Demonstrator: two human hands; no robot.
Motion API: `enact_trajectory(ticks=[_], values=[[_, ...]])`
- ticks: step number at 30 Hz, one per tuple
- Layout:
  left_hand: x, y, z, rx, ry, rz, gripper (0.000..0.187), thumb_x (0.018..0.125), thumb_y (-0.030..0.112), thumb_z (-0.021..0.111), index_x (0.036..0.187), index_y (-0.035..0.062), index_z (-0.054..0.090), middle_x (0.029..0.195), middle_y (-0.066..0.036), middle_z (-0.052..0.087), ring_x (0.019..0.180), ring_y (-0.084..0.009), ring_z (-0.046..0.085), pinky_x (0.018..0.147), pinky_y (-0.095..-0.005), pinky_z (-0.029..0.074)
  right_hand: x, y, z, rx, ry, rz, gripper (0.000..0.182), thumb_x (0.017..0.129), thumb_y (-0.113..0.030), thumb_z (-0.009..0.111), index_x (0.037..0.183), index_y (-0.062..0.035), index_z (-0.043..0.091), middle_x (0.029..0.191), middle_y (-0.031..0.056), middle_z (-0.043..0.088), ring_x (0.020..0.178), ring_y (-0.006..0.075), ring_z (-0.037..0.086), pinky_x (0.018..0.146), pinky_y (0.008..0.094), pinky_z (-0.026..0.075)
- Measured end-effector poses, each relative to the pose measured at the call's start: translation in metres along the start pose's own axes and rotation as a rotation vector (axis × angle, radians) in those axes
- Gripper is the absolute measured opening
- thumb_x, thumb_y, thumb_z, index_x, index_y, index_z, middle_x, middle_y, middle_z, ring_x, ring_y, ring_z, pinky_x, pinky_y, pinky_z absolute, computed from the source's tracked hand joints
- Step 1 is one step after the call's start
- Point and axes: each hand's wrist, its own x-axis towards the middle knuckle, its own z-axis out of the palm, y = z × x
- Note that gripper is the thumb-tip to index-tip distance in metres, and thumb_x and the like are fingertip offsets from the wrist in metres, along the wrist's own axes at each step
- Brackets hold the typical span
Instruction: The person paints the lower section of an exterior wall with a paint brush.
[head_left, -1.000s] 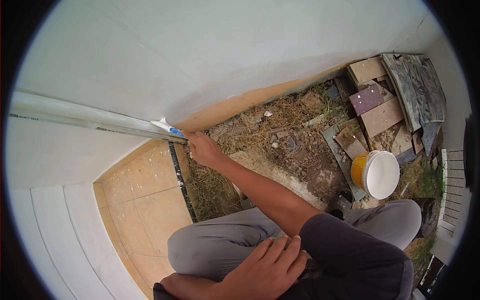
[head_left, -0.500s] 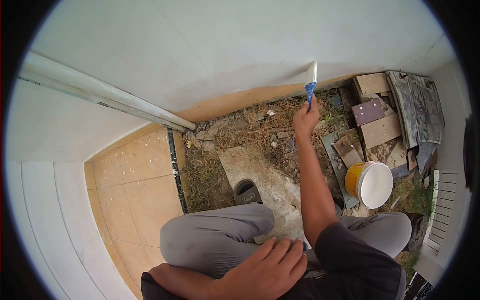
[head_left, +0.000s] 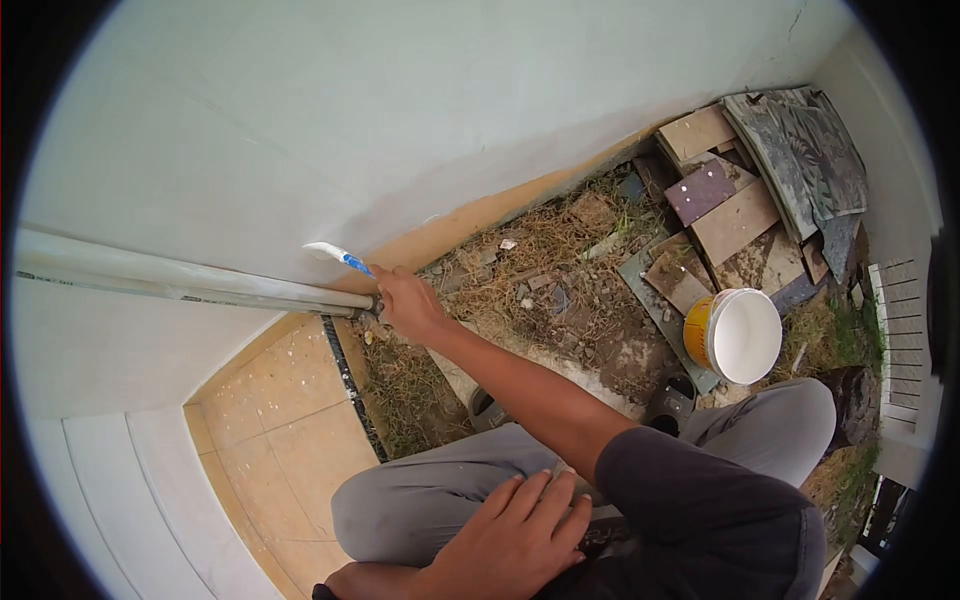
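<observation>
My right hand [head_left: 408, 303] is closed round the blue handle of a paintbrush [head_left: 340, 256], out to the left near the pipes [head_left: 200, 279]. White bristles touch or nearly touch the pale wall [head_left: 300, 130], just above its tan lower strip. My left hand [head_left: 525, 530] lies flat on my lap over the grey trousers, fingers spread and holding nothing. A yellow and white bucket [head_left: 748, 336], white inside, stands beyond my right knee.
Stacked tiles and boards [head_left: 740, 205] lean at the upper right. Dry grass and rubble [head_left: 570, 270] cover the ground along the wall. Tan floor tiles [head_left: 290, 430] lie at the left, a white grille [head_left: 900, 335] at the right. Sandals show by my knees.
My right hand has swung left with the paintbrush, from the wall near the tile stack to the wall by the pipes. The view has turned somewhat. My left hand stays on my lap.
</observation>
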Motion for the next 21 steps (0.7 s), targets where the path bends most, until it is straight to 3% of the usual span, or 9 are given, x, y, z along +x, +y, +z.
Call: enact_trajectory(ticks=[3,5,11,14,17,18,21], values=[[0.000,0.007,-0.016,-0.049,-0.149,-0.029,0.050,0.082,0.028,0.069,0.121,0.0002,0.058,0.131,-0.019,0.052,0.122,-0.0335,0.048,0.103,-0.0417,0.040,0.004,0.039,-0.082,-0.085,0.117,0.048,0.039,0.091,-0.002,0.055,0.129,-0.0061,0.061,0.085,0.0173,0.059,0.078,0.0378,0.061,0.068,0.0452,0.048],[-0.002,0.006,-0.015,-0.072,-0.179,-0.034,0.049,0.083,0.029,0.069,0.122,0.0004,0.058,0.131,-0.019,0.051,0.123,-0.0342,0.047,0.103,-0.0422,0.040,-0.002,0.072,-0.128,-0.123,0.299,0.003,0.036,0.092,-0.002,0.056,0.127,-0.0062,0.062,0.082,0.0161,0.059,0.073,0.0340,0.059,0.065,0.0429,0.046],[-0.003,0.005,-0.004,-0.058,-0.192,-0.104,0.049,0.084,0.029,0.069,0.123,0.0014,0.057,0.131,-0.019,0.051,0.123,-0.0345,0.047,0.102,-0.0430,0.040,-0.001,0.141,-0.256,-0.268,0.604,0.210,0.035,0.093,-0.007,0.055,0.127,-0.0070,0.063,0.080,0.0172,0.060,0.075,0.0374,0.060,0.069,0.0464,0.046],[0.000,0.005,-0.003,-0.037,-0.189,-0.132,0.050,0.084,0.030,0.068,0.124,0.0019,0.056,0.131,-0.019,0.051,0.122,-0.0349,0.047,0.102,-0.0434,0.040,0.000,0.167,-0.294,-0.434,0.755,0.281,0.036,0.094,-0.010,0.054,0.128,-0.0056,0.061,0.089,0.0195,0.065,0.082,0.0388,0.063,0.074,0.0478,0.048],[0.003,0.005,-0.004,-0.041,-0.192,-0.133,0.050,0.085,0.030,0.068,0.125,0.0023,0.056,0.131,-0.019,0.051,0.122,-0.0351,0.047,0.101,-0.0436,0.040,-0.001,0.191,-0.327,-0.430,1.001,0.486,0.037,0.094,-0.012,0.053,0.129,-0.0042,0.060,0.100,0.0221,0.068,0.090,0.0405,0.065,0.080,0.0483,0.048],[0.004,0.005,-0.004,-0.040,-0.190,-0.129,0.051,0.085,0.030,0.068,0.126,0.0025,0.056,0.131,-0.019,0.051,0.122,-0.0351,0.047,0.101,-0.0436,0.040,-0.003,0.197,-0.338,-0.439,0.988,0.539,0.038,0.095,-0.013,0.053,0.131,-0.0033,0.059,0.106,0.0235,0.068,0.095,0.0411,0.065,0.082,0.0475,0.049],[0.008,0.004,-0.001,-0.036,-0.200,-0.103,0.051,0.085,0.029,0.068,0.127,0.0026,0.055,0.131,-0.019,0.051,0.121,-0.0349,0.048,0.100,-0.0440,0.040,0.005,0.202,-0.323,-0.338,0.901,0.454,0.038,0.095,-0.013,0.052,0.131,-0.0037,0.059,0.101,0.0228,0.068,0.093,0.0409,0.065,0.081,0.0479,0.049]])
